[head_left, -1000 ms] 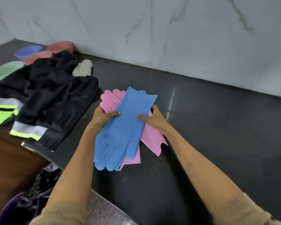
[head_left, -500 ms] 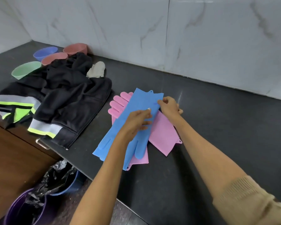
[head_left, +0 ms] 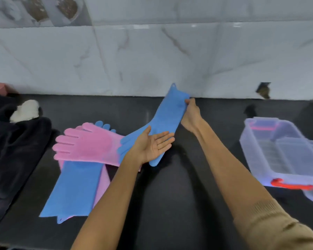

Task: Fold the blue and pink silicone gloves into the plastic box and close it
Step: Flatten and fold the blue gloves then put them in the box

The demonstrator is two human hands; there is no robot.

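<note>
Flat and open, palm up, my left hand (head_left: 153, 146) supports the lifted blue glove (head_left: 167, 121) at mid-length; further out my right hand (head_left: 191, 114) pinches its cuff. I judge the limp finger end may sag off the palm, spoiling the fold. Bare counter (head_left: 170, 195) nearest me gives working room. Remaining gloves (head_left: 85, 147) lie stacked left beside dark clothing (head_left: 16, 141); the plastic box (head_left: 278, 150) stands open right, well apart, and the wall (head_left: 152, 60) limits far reach.

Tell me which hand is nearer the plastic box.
Right. The right hand pinches the lifted blue glove's cuff, closer to the plastic box; the left hand lies flat on that glove, farther away.
</note>
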